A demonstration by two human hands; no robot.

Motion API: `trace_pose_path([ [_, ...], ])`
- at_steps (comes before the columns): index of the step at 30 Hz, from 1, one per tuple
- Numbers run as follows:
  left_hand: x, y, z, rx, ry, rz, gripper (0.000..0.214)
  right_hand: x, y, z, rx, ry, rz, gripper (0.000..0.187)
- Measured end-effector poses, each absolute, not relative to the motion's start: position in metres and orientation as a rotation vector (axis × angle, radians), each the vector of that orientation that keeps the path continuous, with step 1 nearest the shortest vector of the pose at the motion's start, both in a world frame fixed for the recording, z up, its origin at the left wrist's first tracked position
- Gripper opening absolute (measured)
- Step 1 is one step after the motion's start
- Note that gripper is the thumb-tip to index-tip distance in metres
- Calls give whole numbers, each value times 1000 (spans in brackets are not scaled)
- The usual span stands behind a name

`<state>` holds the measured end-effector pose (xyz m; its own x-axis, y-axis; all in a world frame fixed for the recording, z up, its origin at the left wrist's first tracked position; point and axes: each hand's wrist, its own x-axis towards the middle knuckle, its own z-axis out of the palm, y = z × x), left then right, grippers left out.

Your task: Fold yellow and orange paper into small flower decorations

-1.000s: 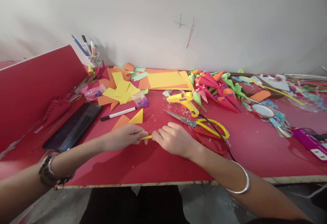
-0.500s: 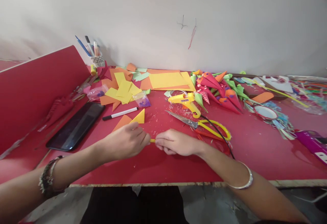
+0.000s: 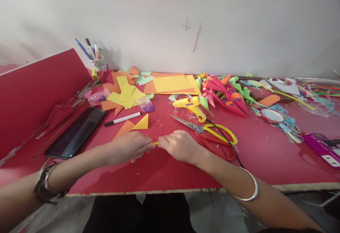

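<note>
Between my two hands a small strip of yellow paper (image 3: 156, 143) shows, most of it hidden by the fingers. My left hand (image 3: 130, 146) is closed on its left end, and my right hand (image 3: 180, 147) pinches the right end. Both hands are held low over the red table (image 3: 164, 179), near its front edge. Just beyond the left hand lie a folded yellow paper triangle (image 3: 142, 122) and an orange paper piece (image 3: 124, 128). Past the right hand are scissors (image 3: 196, 125) with yellow handles and a yellow glue gun (image 3: 190, 106).
A black phone (image 3: 75, 133) and a marker (image 3: 122, 118) lie at left. Yellow paper sheets (image 3: 172, 84) and paper cones (image 3: 217, 87) line the back. A pen cup (image 3: 98, 62) stands by the wall. A small mirror (image 3: 272, 116) and a purple power strip (image 3: 322, 149) are at right.
My left hand has turned, its fingers now stretching more toward the right hand. The right hand has rotated and shifted slightly left and up. The whole view has moved a little.
</note>
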<state>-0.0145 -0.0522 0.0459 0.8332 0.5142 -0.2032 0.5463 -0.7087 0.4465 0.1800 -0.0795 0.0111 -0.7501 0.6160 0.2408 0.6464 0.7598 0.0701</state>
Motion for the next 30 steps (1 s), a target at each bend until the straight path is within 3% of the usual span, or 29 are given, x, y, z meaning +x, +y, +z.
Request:
trace_pose_path([
  [4, -13, -56, 34, 3295, 660, 135, 38, 180, -80, 10, -1171, -2773, 22, 22],
  [7, -11, -58, 33, 3552, 511, 117, 34, 179, -80, 13, -1270, -2703, 315, 27],
  [12, -10, -56, 37, 3735, 411, 92, 28, 181, -80, 21, -1163, -2418, 942, 32],
  [21, -16, -48, 46, 3800, 5, 445, 26, 186, -79, 20, -976, -1807, 2029, 31],
  [30, -25, -44, 50, 3789, 136, 409, 22, 183, -79, 22, -1003, -1992, 1695, 34],
])
